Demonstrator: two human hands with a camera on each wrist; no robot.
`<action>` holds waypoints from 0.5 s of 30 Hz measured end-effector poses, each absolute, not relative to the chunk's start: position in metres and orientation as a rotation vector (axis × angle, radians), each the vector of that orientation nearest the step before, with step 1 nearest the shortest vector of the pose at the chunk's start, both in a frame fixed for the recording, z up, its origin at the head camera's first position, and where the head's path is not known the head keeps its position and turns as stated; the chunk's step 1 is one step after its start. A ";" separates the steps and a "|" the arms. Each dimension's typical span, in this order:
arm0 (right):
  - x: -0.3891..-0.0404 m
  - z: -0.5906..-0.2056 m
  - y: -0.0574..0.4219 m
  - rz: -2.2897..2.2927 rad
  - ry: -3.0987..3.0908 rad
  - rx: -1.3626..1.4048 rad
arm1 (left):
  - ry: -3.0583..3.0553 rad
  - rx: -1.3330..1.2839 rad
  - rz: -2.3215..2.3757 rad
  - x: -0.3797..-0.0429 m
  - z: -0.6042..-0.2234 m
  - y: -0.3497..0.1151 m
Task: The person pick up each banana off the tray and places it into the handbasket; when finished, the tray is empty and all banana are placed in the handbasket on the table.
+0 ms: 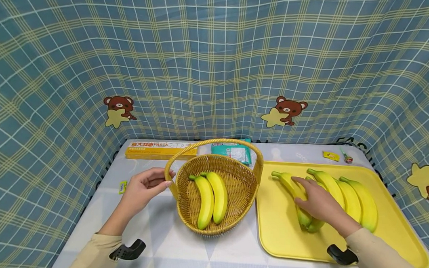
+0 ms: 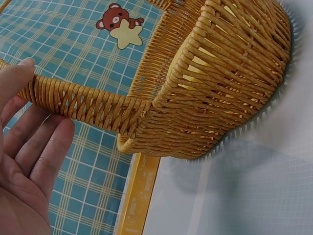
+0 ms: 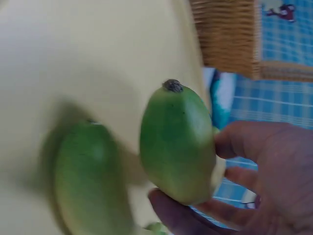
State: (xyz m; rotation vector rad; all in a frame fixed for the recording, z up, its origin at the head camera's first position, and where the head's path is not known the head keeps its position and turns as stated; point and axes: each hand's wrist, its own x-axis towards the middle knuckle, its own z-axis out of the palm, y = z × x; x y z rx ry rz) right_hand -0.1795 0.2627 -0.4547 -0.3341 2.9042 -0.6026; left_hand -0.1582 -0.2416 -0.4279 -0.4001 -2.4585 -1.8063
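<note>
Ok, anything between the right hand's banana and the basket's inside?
Going left from the right hand and its banana, the yellow tray's rim comes first, then the wicker basket's right wall, where one end of the handle rises. Over that wall, in front of the handle, nothing visible blocks the way.

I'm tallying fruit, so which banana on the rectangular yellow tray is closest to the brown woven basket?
The curved yellow, green-tipped banana gripped by the person's right hand; the other bananas on the tray lie farther right.
</note>
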 end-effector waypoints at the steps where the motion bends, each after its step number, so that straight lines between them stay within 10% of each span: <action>1: -0.176 -0.449 0.264 -0.611 2.894 -0.344 | -2.455 -0.404 -1.809 -0.158 -0.428 -0.241; 15: -0.144 -0.380 0.249 -0.764 2.608 -0.526 | -2.457 -0.402 -1.775 -0.158 -0.427 -0.239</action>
